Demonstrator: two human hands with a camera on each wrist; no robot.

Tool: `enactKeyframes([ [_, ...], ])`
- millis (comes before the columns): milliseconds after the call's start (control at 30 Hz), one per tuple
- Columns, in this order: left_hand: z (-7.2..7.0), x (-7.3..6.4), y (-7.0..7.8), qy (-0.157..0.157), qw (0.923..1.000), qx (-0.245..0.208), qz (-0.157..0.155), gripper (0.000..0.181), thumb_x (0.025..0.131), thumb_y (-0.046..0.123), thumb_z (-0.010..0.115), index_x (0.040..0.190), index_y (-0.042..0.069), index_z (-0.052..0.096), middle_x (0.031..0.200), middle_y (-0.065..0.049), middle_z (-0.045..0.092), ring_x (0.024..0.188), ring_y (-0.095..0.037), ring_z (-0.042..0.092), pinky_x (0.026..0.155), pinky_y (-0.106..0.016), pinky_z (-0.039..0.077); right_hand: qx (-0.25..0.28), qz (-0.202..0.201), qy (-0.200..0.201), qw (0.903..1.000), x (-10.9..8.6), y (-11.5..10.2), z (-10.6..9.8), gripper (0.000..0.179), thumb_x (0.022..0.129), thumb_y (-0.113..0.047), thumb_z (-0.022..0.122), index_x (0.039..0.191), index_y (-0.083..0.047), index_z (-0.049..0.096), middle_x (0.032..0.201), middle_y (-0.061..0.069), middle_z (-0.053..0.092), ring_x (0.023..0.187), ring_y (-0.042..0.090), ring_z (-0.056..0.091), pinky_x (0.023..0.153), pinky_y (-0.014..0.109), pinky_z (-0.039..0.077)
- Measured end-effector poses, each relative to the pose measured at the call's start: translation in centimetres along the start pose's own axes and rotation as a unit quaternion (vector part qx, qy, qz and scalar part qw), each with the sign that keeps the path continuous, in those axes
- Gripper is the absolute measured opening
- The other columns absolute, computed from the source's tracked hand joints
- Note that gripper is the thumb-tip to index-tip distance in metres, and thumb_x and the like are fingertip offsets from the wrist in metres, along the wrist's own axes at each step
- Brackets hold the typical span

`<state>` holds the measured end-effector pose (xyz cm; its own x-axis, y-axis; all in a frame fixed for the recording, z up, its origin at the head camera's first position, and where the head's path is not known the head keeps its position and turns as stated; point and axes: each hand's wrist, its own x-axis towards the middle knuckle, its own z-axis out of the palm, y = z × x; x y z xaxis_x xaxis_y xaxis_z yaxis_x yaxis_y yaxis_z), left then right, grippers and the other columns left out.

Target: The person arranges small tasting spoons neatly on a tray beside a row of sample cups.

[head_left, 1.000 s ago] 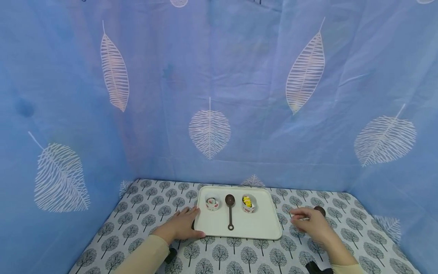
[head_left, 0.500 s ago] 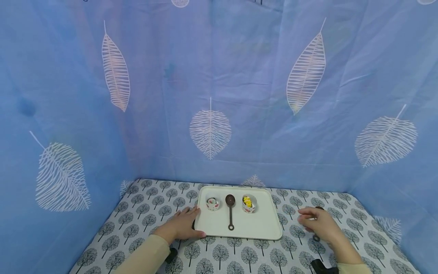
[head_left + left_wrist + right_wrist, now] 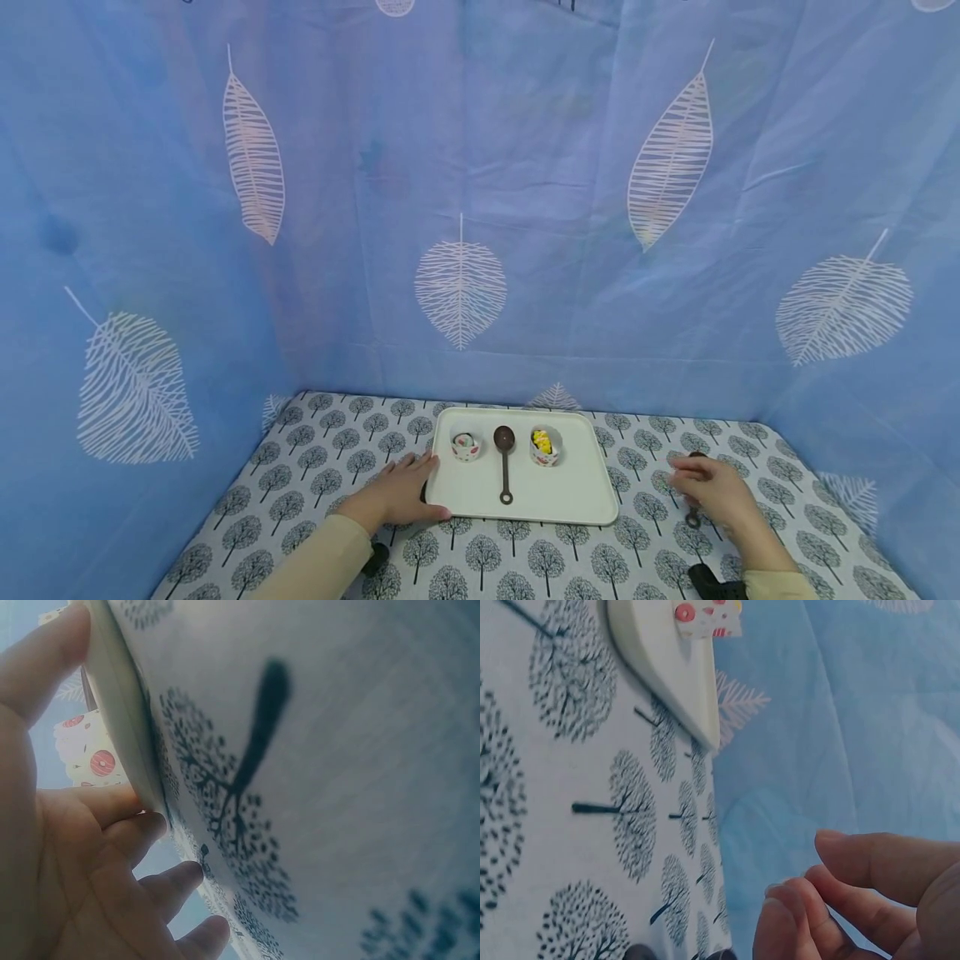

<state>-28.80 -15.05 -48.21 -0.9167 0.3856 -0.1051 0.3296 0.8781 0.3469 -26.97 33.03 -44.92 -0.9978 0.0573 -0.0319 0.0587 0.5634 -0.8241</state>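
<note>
At tray (image 3: 573, 496) L edge, L hand (image 3: 401, 493) wide; R hand (image 3: 716, 490) half-curled nr R spoon (image 3: 693, 512)

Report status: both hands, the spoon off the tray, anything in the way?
Left hand touching tray, left side. Right hand near loose spoon, holding nothing visible. Loose spoon on tree-print cloth; right hand partly hides it in head view.
</note>
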Motion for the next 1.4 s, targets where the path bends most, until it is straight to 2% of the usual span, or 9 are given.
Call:
enactKeyframes([
  [367,-0.2,-0.2,0.1,0.0,1.0,-0.009,-0.001,0.1,0.073,0.07,0.057,0.145,0.008,0.028,0.15,-0.013,0.024,0.135,-0.042,0.019,0.107,-0.06,0.014,0.005,0.023,0.028,0.9993,0.6,1.5,-0.7,0.058,0.084,-0.026,0.069,0.126,0.009,0.049,0.099,0.015,0.065,0.084,0.026,0.064,0.069,0.034,0.055],
  [733,-0.2,-0.1,0.1,-0.002,1.0,-0.009,-0.003,0.1,0.072,0.07,0.058,0.146,0.009,0.028,0.15,-0.012,0.024,0.135,-0.041,0.019,0.107,-0.06,0.014,0.003,0.035,0.043,0.9985,0.8,2.8,-1.5,0.063,0.081,-0.03,0.071,0.123,0.012,0.049,0.097,0.015,0.065,0.079,0.019,0.064,0.068,0.032,0.055],
  [1033,0.0,-0.2,0.1,-0.001,0.9999,-0.011,-0.002,0.1,0.072,0.069,0.058,0.145,0.008,0.028,0.15,-0.012,0.025,0.135,-0.041,0.019,0.106,-0.061,0.014,0.035,0.073,0.059,0.995,1.3,4.2,-1.3,0.054,0.081,-0.017,0.071,0.121,0.013,0.05,0.084,0.004,0.066,0.073,0.015,0.063,0.063,0.031,0.055],
  [1400,0.0,0.0,-0.1,-0.006,0.9999,-0.011,-0.003,0.102,0.071,0.072,0.056,0.146,0.01,0.027,0.151,-0.011,0.023,0.136,-0.04,0.019,0.107,-0.06,0.014,0.059,0.112,0.077,0.9889,2.1,5.6,-1.1,0.059,0.077,-0.014,0.074,0.122,0.013,0.047,0.088,0.011,0.065,0.068,0.011,0.062,0.059,0.027,0.055],
])
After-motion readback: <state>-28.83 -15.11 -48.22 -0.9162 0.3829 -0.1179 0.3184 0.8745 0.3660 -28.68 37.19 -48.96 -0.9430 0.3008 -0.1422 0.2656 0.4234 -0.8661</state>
